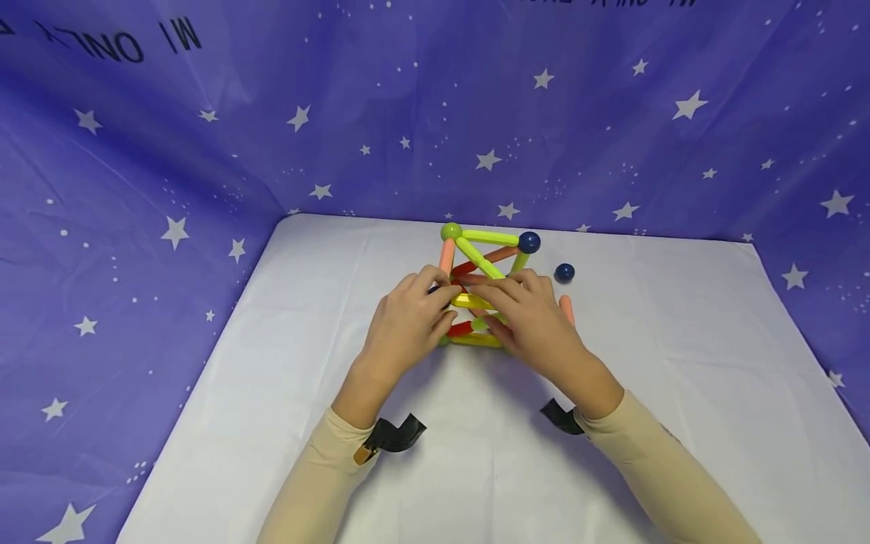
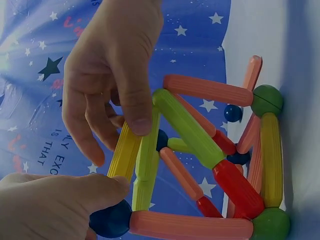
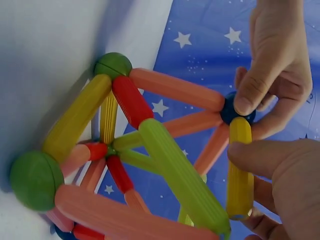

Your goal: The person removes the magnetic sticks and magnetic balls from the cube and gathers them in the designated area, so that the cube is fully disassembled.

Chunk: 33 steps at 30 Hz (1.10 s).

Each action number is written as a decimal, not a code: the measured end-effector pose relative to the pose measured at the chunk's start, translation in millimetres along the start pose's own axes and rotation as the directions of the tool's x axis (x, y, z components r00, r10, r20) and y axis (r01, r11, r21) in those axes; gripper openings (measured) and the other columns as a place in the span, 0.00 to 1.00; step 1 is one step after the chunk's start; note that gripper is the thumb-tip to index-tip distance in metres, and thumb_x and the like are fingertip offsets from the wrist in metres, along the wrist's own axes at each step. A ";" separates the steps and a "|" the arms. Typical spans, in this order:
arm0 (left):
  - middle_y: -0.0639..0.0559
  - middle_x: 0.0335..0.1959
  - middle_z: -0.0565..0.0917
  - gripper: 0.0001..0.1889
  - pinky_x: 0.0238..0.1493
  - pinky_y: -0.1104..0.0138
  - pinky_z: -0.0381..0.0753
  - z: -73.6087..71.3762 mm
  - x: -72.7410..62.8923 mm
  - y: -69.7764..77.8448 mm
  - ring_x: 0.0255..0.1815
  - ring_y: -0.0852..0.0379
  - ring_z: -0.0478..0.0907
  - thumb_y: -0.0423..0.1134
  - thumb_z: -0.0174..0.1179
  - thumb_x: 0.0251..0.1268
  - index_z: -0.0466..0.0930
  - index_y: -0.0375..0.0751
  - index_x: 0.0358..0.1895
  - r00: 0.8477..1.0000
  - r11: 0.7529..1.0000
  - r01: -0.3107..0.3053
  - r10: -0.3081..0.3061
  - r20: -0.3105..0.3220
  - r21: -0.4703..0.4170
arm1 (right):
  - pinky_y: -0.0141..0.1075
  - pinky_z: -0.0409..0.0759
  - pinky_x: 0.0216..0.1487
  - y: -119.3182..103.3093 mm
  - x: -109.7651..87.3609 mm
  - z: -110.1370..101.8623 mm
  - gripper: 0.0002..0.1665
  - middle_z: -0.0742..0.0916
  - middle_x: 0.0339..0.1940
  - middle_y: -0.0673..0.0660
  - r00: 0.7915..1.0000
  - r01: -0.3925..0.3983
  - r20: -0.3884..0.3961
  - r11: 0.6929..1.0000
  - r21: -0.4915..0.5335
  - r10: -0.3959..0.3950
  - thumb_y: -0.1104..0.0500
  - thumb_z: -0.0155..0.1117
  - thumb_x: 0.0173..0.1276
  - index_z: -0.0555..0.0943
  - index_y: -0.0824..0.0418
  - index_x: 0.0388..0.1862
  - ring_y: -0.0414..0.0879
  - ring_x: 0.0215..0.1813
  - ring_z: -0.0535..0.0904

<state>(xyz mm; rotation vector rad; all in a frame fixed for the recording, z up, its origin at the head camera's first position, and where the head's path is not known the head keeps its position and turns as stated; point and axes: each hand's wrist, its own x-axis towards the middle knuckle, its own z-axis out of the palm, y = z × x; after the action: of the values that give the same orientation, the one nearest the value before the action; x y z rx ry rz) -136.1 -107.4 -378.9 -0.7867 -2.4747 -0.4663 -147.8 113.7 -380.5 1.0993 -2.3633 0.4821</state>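
A frame of magnetic rods and balls [image 1: 485, 264] stands on the table between both hands. My left hand [image 1: 408, 321] pinches a dark blue ball [image 2: 111, 219] at an upper corner, thumb on top. My right hand [image 1: 540, 325] holds a yellow rod [image 3: 240, 175] between thumb and fingers. One end of that rod meets the blue ball; its other end lies close to the tip of a lime-green rod [image 3: 182, 175], and contact there cannot be made out. Salmon rods [image 2: 192, 225], red rods [image 2: 237, 190] and green balls [image 3: 36, 181] form the lower part.
A loose dark blue ball [image 1: 565, 273] lies right of the frame on the white table [image 1: 680, 423]. Near the right hand is a loose salmon rod [image 1: 567, 310]. A purple star-printed cloth [image 1: 435, 113] rises behind. Black strips [image 1: 397, 434] hang from both sleeves.
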 end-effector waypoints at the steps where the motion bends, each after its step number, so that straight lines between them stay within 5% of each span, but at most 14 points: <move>1: 0.52 0.48 0.76 0.14 0.31 0.64 0.80 -0.5 -0.2 -0.3 0.35 0.54 0.73 0.37 0.70 0.57 0.85 0.45 0.48 1.000 1.000 0.001 -0.001 0.001 -0.010 | 0.49 0.65 0.42 -0.6 0.7 1.2 0.31 0.84 0.50 0.54 1.000 -0.003 0.004 1.000 0.002 0.003 0.65 0.77 0.54 0.80 0.54 0.58 0.55 0.49 0.72; 8: 0.51 0.48 0.75 0.14 0.35 0.67 0.79 -2.2 -0.4 -1.0 0.38 0.55 0.74 0.33 0.68 0.58 0.84 0.40 0.49 1.000 0.998 0.016 -0.015 0.007 -0.065 | 0.48 0.62 0.42 -4.3 1.2 3.5 0.31 0.84 0.50 0.53 1.000 -0.011 0.022 1.000 0.022 0.010 0.74 0.74 0.51 0.82 0.52 0.53 0.52 0.47 0.73; 24: 0.50 0.46 0.76 0.15 0.35 0.68 0.77 -4.1 -1.8 -1.6 0.39 0.55 0.74 0.31 0.67 0.58 0.85 0.38 0.50 0.999 0.994 0.047 -0.046 0.015 -0.101 | 0.45 0.60 0.41 -23.3 -15.2 2.9 0.23 0.86 0.46 0.48 0.987 0.012 0.161 0.999 0.030 -0.017 0.66 0.76 0.54 0.84 0.50 0.49 0.48 0.45 0.74; 29: 0.50 0.46 0.75 0.15 0.35 0.69 0.78 -3.4 -1.8 -1.8 0.38 0.55 0.74 0.31 0.67 0.58 0.85 0.38 0.50 0.999 0.995 0.045 -0.045 0.006 -0.093 | 0.44 0.65 0.48 -27.6 -30.8 -6.0 0.23 0.84 0.49 0.46 0.986 -0.002 0.163 0.989 0.148 -0.022 0.66 0.71 0.60 0.83 0.51 0.54 0.48 0.52 0.75; 33: 0.50 0.46 0.75 0.15 0.34 0.69 0.78 -4.1 -1.1 -1.7 0.38 0.55 0.73 0.31 0.67 0.58 0.84 0.38 0.50 0.999 0.995 0.046 -0.046 0.009 -0.087 | 0.38 0.70 0.56 -25.4 -44.1 -20.9 0.23 0.83 0.53 0.47 0.996 -0.035 0.092 0.961 0.273 0.010 0.65 0.68 0.62 0.82 0.54 0.57 0.46 0.54 0.76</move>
<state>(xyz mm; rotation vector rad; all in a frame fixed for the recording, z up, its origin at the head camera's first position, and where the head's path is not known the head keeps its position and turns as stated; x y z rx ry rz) -134.9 -111.1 -376.5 -0.7680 -2.4979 -0.5930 -97.5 135.5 -385.3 1.2389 -2.4402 0.8047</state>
